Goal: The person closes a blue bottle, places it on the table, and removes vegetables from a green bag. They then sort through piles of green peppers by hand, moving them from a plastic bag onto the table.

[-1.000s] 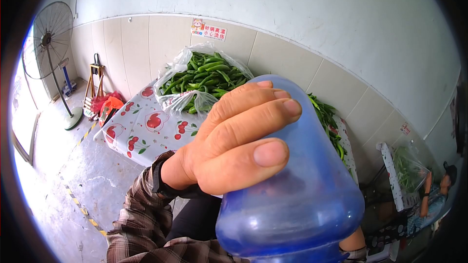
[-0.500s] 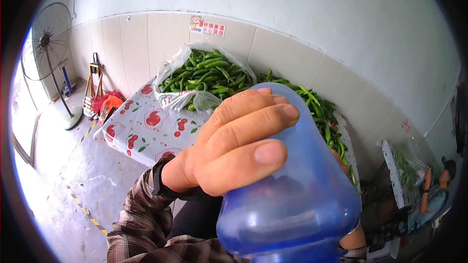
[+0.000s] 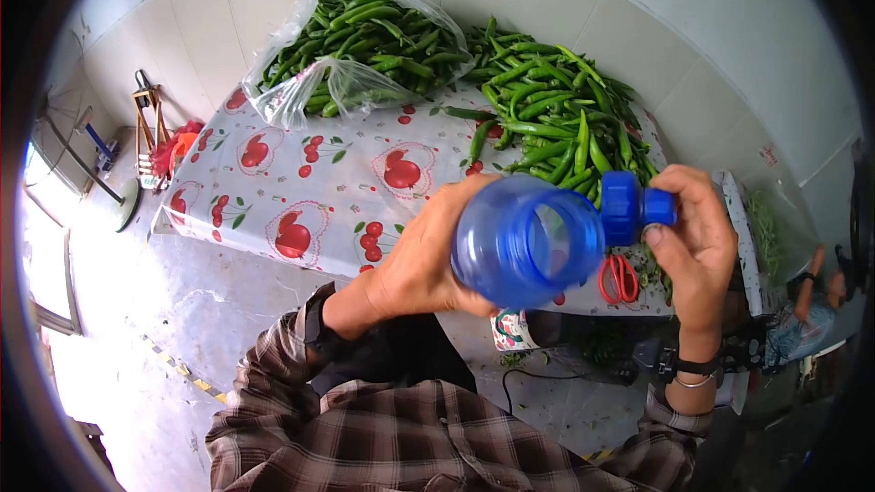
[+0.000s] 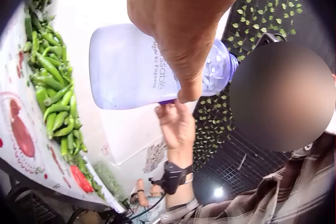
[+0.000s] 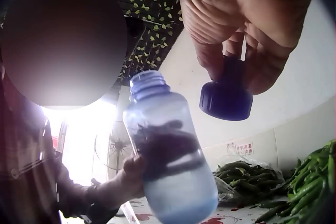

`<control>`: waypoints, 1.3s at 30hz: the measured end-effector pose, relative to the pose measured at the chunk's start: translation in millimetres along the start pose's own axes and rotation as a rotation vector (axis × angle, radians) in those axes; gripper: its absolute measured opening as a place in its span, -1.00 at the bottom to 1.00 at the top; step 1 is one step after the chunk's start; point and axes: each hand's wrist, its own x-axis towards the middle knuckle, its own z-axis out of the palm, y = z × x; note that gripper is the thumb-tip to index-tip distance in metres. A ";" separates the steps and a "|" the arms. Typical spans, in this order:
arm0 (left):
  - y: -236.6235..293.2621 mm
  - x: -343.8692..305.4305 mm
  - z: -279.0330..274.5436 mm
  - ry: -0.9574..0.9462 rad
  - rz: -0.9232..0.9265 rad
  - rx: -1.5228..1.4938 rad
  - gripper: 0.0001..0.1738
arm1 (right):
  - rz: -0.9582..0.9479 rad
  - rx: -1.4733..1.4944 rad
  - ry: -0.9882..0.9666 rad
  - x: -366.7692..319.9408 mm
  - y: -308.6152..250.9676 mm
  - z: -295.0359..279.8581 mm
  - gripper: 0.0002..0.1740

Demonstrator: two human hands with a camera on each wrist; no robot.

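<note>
My left hand [image 3: 415,260] grips a blue see-through bottle [image 3: 488,241] around its body; its uncapped mouth faces up toward the head view. In the right wrist view the bottle [image 5: 173,155] stands nearly upright, slightly tilted. Just right of the bottle mouth, my right hand [image 3: 697,246] pinches the blue cap [image 3: 622,208] by its narrow knob. The right wrist view shows the cap [image 5: 226,100] apart from the bottle, above and to the right of it. Printed lettering shows on the bottle [image 4: 126,66] in the left wrist view.
On the cherry-patterned tablecloth [image 3: 351,159] lie a plastic bag of green peppers [image 3: 365,46], a loose pepper pile [image 3: 556,109] and red-handled scissors [image 3: 619,280]. A standing fan [image 3: 118,205] is at the left. Another person [image 3: 802,319] is at the far right.
The bottle has come down from close to the head camera, its mouth now toward the view. My right hand, mostly hidden before, now shows holding the cap. The view has tilted down.
</note>
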 end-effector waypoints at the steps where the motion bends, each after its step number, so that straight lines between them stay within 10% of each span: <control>1: -6.1 -3.2 5.1 -0.001 -0.004 -0.015 0.02 | 0.013 -0.009 -0.001 1.4 -2.6 -2.8 -0.60; 17: -57.4 -28.7 40.1 0.090 -0.302 -0.052 0.06 | -0.196 -0.337 -0.392 53.4 -12.6 35.5 -0.64; 39: -61.4 -20.2 42.0 0.214 -0.231 -0.202 -0.13 | -0.238 -0.628 -0.516 80.4 -8.3 58.9 -0.76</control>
